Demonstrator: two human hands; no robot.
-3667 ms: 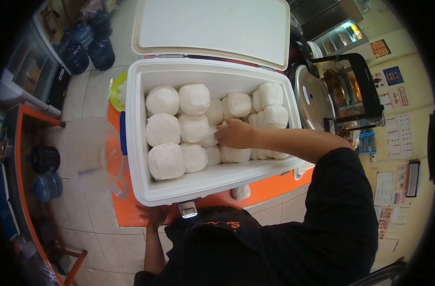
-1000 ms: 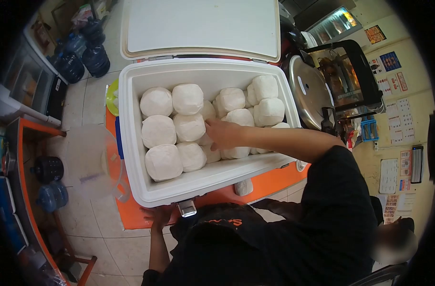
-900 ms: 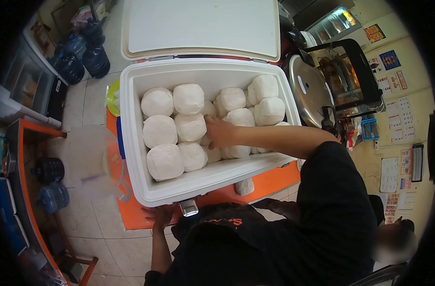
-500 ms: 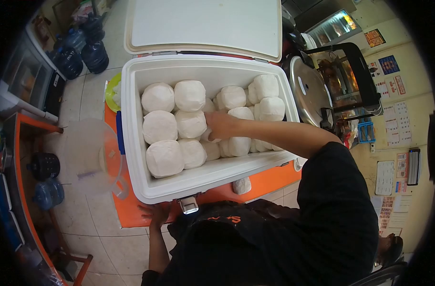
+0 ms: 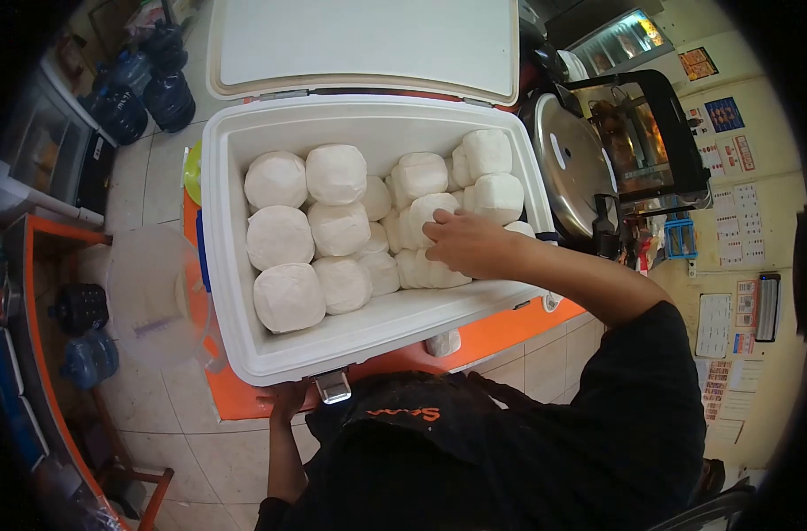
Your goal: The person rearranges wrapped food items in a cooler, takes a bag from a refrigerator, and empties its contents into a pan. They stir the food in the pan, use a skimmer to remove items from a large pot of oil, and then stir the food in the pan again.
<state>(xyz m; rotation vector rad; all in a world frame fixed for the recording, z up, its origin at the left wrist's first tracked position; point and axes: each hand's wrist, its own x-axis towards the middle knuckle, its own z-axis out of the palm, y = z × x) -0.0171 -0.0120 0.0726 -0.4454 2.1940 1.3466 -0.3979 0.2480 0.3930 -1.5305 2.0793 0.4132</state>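
Observation:
My right hand is inside a white cooler box, its fingers bent against a round, white paper-wrapped bundle in the right half. More wrapped bundles stand around it in stacked rows; a taller row on the left includes a front bundle. My left hand is low at the cooler's front edge, left of the metal latch, over the orange table. Its fingers look extended, partly hidden by the cooler rim.
The cooler's lid is raised at the back. A big round metal lid and a glass-fronted warmer stand on the right. Left are a clear plastic jug and large water bottles. A small wrapped item lies in front of the cooler.
My right hand has moved right, out of the gap between the left and middle bundles, onto a bundle in the right half. My left hand has drawn closer to the cooler's front edge.

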